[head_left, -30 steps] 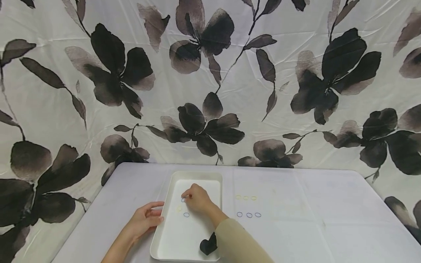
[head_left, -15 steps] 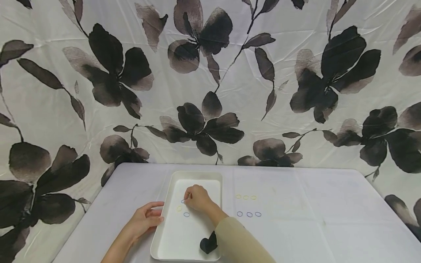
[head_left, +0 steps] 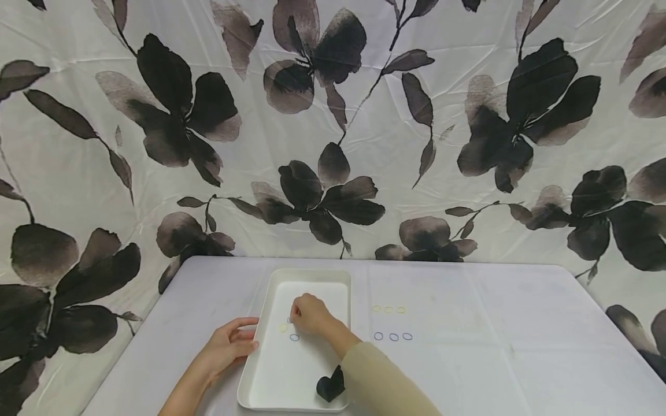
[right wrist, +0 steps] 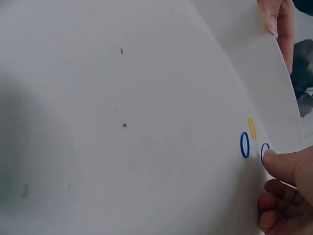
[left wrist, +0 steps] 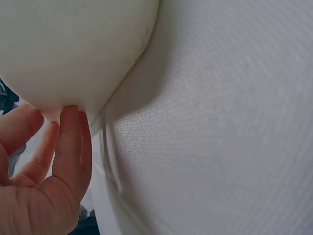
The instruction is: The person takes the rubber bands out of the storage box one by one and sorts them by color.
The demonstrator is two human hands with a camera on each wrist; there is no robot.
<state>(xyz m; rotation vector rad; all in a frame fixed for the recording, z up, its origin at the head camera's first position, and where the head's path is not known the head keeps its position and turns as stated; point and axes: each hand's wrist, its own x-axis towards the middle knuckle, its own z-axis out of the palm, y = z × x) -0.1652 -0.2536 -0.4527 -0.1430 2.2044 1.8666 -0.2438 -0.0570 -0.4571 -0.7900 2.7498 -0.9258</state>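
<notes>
Right hand has edged nearer with one blue ring (they touch).

table bears tray — yellow rings, blue rings

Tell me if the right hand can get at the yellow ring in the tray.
Likely yes: the right hand is close, and nothing covers the yellow ring, though that hand partly hides a neighbouring blue ring.
</notes>
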